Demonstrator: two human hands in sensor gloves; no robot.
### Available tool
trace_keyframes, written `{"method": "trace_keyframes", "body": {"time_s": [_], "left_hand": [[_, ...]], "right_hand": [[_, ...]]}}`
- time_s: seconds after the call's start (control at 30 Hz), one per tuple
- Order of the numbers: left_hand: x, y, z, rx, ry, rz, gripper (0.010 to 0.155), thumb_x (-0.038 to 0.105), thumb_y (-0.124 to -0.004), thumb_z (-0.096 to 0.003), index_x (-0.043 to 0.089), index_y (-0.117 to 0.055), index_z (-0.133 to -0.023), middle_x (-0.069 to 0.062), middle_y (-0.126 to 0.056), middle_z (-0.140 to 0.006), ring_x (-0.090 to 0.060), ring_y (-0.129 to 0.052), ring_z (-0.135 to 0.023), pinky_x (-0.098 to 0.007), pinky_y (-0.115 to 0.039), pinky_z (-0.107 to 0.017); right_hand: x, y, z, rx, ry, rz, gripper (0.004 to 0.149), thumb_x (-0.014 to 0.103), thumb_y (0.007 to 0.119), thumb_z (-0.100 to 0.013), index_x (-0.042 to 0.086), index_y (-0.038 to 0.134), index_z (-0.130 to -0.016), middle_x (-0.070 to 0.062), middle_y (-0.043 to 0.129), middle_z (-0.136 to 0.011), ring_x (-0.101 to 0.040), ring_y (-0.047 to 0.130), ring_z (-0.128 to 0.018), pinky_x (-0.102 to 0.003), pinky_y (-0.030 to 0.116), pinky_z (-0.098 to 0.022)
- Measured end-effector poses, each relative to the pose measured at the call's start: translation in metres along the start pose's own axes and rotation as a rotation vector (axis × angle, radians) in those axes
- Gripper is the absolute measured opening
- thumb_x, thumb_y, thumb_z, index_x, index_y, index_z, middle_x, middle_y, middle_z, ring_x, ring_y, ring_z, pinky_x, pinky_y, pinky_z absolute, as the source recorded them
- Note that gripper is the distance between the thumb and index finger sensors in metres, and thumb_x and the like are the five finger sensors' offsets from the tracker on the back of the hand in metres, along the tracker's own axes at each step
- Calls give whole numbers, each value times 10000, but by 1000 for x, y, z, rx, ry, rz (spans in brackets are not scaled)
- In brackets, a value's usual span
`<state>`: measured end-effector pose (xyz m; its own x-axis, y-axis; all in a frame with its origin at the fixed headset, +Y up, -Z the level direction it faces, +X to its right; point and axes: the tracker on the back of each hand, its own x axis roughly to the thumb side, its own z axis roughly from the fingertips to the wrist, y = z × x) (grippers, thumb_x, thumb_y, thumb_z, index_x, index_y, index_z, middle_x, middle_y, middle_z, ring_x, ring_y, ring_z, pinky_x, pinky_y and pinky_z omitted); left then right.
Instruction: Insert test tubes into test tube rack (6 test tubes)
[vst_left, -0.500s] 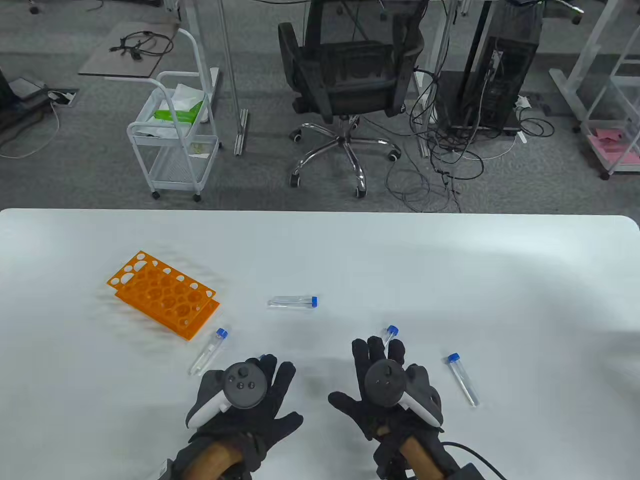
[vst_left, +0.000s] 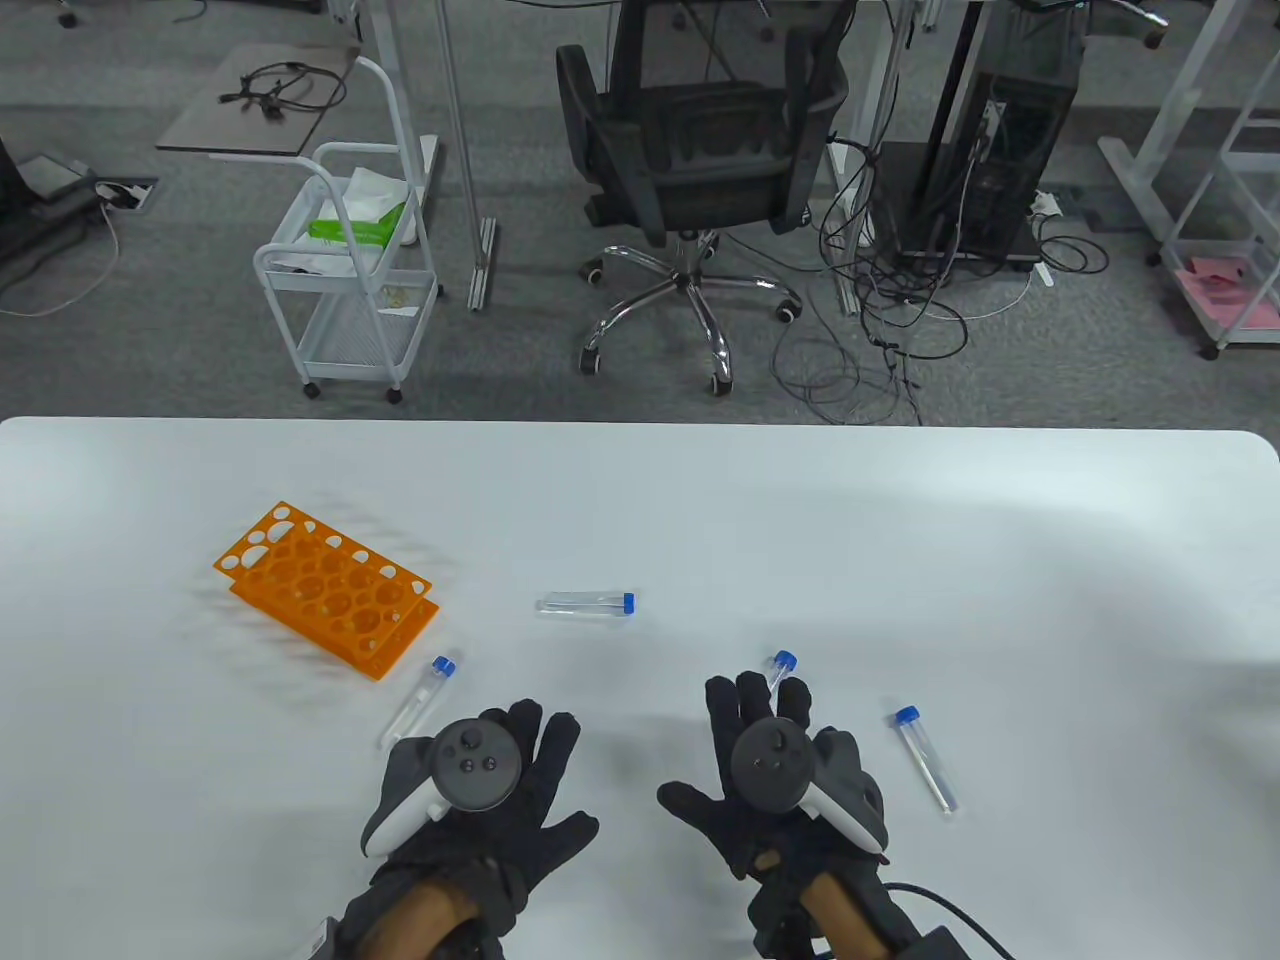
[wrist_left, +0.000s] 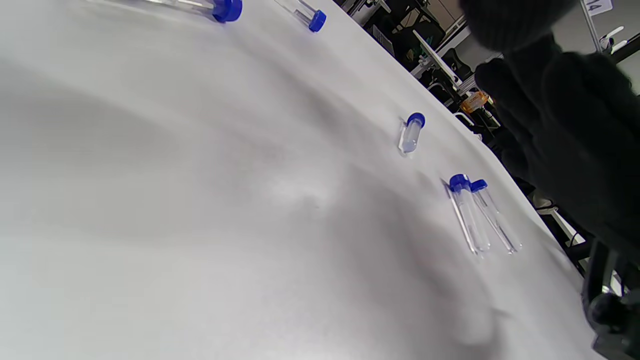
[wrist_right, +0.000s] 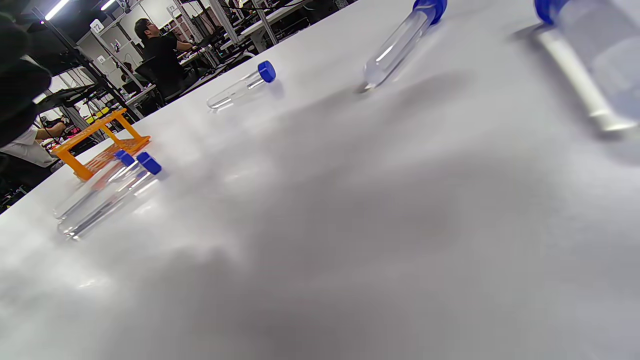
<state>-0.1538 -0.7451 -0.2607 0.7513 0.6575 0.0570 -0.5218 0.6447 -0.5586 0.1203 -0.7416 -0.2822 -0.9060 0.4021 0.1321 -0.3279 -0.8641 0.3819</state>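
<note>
Both of my hands lie flat over the white table (vst_left: 700, 500), fingers spread, gripping nothing: my left hand (vst_left: 475, 790) and my right hand (vst_left: 775, 790) sit side by side near my edge of the table.

Beyond my left fingertips and off to their left stands the orange test tube rack (vst_left: 325, 588), every hole vacant. Just left of my left fingers lies one blue-capped test tube (vst_left: 418, 700), cap pointing away from me; the wrist views show a second tube (wrist_left: 492, 215) lying right alongside it. Ahead, between my two hands and farther out, a tube (vst_left: 587, 603) lies crosswise with its cap to the right. Another tube's blue cap (vst_left: 783, 661) pokes out just past my right fingertips, its body hidden under them. To the right of my right hand lies one more tube (vst_left: 925, 757), cap away from me.

No writing is legible on tubes or rack.
</note>
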Motion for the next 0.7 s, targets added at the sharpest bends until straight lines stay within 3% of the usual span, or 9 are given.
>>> {"method": "trace_keyframes", "body": {"time_s": [0.33, 0.57, 0.7], "left_hand": [[-15, 36, 11, 144, 22, 108, 795, 595, -646, -460, 463, -51, -971, 47, 199, -1032, -217, 227, -928, -580, 111, -632], [-40, 91, 16, 327, 101, 212, 793, 579, -659, -460, 443, -82, -987, 50, 189, -1036, -214, 212, -938, -572, 103, -645], [-55, 125, 17, 404, 160, 163, 794, 578, -659, -460, 427, -88, -991, 41, 166, -1049, -227, 180, -955, -572, 53, -674]], "right_hand": [[-3, -5, 1, -23, 3, -15, 971, 835, 477, -357, 356, -102, -974, -70, -104, -1112, -444, -157, -956, -765, 123, -590], [-9, -6, -1, -17, 20, -24, 970, 833, 478, -359, 353, -97, -975, -72, -99, -1114, -446, -151, -958, -766, 124, -589], [-13, -8, -1, -24, 29, -33, 970, 833, 478, -359, 353, -95, -977, -72, -96, -1116, -447, -146, -961, -766, 126, -589]]}}
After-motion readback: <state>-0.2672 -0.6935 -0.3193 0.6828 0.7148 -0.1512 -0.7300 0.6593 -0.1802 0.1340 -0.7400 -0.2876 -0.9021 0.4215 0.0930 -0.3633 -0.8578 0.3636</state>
